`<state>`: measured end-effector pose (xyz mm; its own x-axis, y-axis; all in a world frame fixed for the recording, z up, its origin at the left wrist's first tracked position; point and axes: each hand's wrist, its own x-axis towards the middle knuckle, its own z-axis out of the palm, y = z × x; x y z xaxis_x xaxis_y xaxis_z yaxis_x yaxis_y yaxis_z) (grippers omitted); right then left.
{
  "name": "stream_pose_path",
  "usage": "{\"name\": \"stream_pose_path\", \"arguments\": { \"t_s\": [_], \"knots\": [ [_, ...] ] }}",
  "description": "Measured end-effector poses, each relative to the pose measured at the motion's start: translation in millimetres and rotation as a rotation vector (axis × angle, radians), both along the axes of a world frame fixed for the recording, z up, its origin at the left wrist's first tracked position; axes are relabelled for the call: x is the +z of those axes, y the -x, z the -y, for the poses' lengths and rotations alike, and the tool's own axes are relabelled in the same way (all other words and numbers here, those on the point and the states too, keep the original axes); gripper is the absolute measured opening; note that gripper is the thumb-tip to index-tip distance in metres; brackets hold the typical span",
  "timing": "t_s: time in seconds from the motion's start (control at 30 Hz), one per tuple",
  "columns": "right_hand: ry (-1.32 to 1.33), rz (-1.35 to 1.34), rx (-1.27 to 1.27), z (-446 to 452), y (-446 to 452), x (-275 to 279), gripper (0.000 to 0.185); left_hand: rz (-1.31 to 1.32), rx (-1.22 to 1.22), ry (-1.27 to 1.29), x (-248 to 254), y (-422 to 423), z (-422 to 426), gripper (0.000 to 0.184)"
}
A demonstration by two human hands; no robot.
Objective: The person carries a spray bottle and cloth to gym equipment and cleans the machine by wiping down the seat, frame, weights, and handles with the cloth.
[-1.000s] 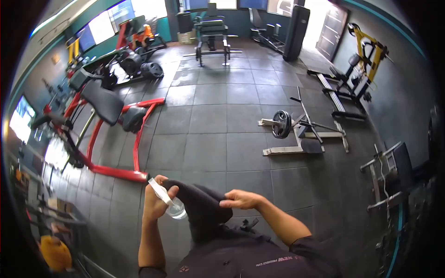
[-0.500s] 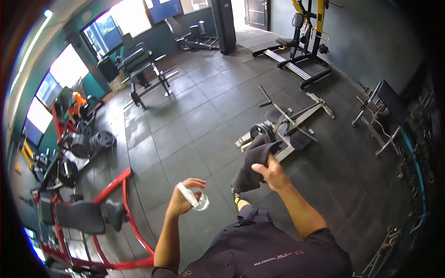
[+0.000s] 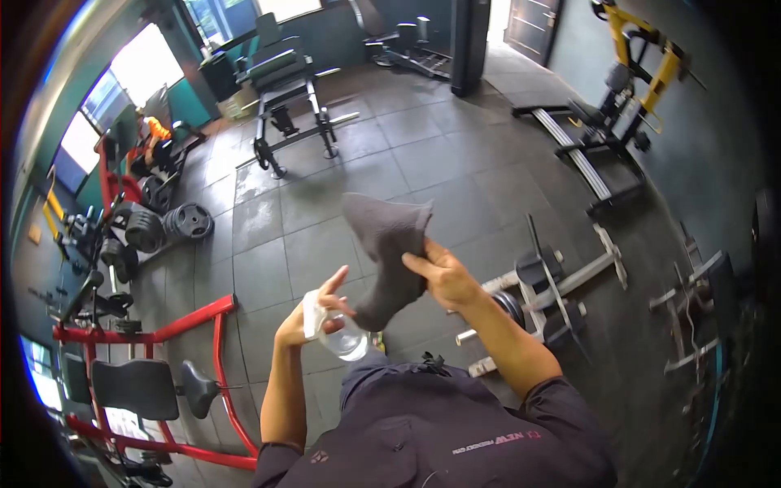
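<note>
My left hand (image 3: 313,315) is closed on a clear spray bottle (image 3: 350,342) with a white head. Its index finger stretches out toward the cloth, and the bottle's body hangs below the palm. A dark grey cloth (image 3: 392,260) is gripped along its right side by my right hand (image 3: 443,275), thumb on top. The cloth hangs in loose folds in front of my body, its lower end close to the fingers of my left hand.
A red-framed bench machine (image 3: 134,386) stands at the left, with weight plates (image 3: 189,221) beyond it. A plate-loaded machine (image 3: 541,285) sits low at the right. Farther back are a black seat machine (image 3: 285,89), a yellow-framed machine (image 3: 643,73) and a person in orange (image 3: 154,134).
My right hand has raised the cloth and brought it left, and it now hangs more spread out. The left hand has risen slightly, its index finger extended. The view has turned left.
</note>
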<state>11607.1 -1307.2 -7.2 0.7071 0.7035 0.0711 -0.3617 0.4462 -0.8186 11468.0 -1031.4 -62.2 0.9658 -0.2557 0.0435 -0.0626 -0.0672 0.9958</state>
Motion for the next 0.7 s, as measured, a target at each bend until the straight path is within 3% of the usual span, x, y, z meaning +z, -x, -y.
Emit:
{"name": "stream_pose_path", "arguments": {
  "t_s": [0.07, 0.13, 0.2, 0.27, 0.37, 0.4, 0.5, 0.53, 0.7],
  "knots": [
    [0.01, -0.084, 0.065, -32.6, -78.9, -5.9, 0.036, 0.03, -0.137, 0.001, 0.4, -91.4, -29.3, 0.034],
    [-0.022, -0.167, 0.047, -62.3, -140.8, -11.6, 0.032, -0.069, -0.155, 0.204, 11.2, -160.1, -37.6, 0.034],
    [0.031, -0.173, 0.051, -79.1, -221.3, -12.4, 0.032, -0.105, -0.299, 0.192, -16.2, -260.9, -63.9, 0.042],
    [0.004, -0.154, -0.054, -88.4, -287.0, 3.4, 0.032, -0.03, -0.458, 0.274, -39.1, -366.2, -85.3, 0.033],
    [0.049, -0.079, -0.295, -92.1, -393.6, 46.9, 0.033, -0.033, -0.622, 0.57, -12.5, -514.2, -90.6, 0.021],
    [0.076, -0.085, -0.397, -89.4, -420.0, 50.2, 0.033, -0.015, -0.545, 0.363, -3.9, -558.8, -87.6, 0.024],
    [0.009, -0.107, -0.444, -69.9, -533.2, 38.5, 0.032, -0.059, -0.639, 0.351, 23.4, -696.6, -68.5, 0.039],
    [-0.027, -0.089, -0.435, -63.7, -574.1, 33.0, 0.032, 0.047, -0.695, 0.295, 31.6, -741.2, -59.4, 0.04],
    [-0.125, -0.148, -0.532, -27.0, -750.3, 15.0, 0.031, -0.096, -0.549, 0.18, 18.7, -914.2, -17.8, 0.039]
  ]
}}
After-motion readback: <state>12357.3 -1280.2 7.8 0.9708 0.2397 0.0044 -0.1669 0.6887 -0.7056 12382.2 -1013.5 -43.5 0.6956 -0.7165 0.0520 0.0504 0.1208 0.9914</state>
